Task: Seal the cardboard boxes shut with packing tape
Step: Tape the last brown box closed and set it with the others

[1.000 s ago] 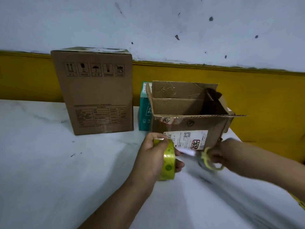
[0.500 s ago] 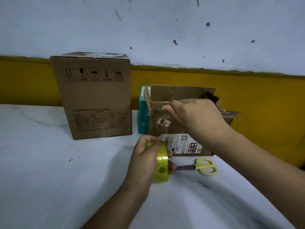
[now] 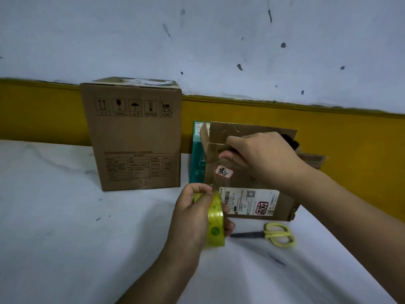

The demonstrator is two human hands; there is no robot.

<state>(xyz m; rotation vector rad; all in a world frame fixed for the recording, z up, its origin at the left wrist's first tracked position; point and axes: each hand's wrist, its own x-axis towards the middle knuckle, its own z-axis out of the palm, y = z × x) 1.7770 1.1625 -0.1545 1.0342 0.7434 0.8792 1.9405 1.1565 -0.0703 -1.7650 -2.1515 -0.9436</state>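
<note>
Left hand [image 3: 192, 218] curled round the yellow packing tape roll [image 3: 215, 224], just before the small open cardboard box [image 3: 238, 183] on the white table [image 3: 65, 216]. Right hand [image 3: 265, 159] pinches the box's front flap [image 3: 215, 150]; a clear strip seems stretched between. Best: flaps down first, strip taut. Scissors [image 3: 278, 234] lie near.

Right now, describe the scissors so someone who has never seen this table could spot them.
Find the white table, then the open cardboard box with the shipping label. The scissors lie flat just in front of it, right of the tape roll, and alone have dark blades and yellow loop handles.
</note>
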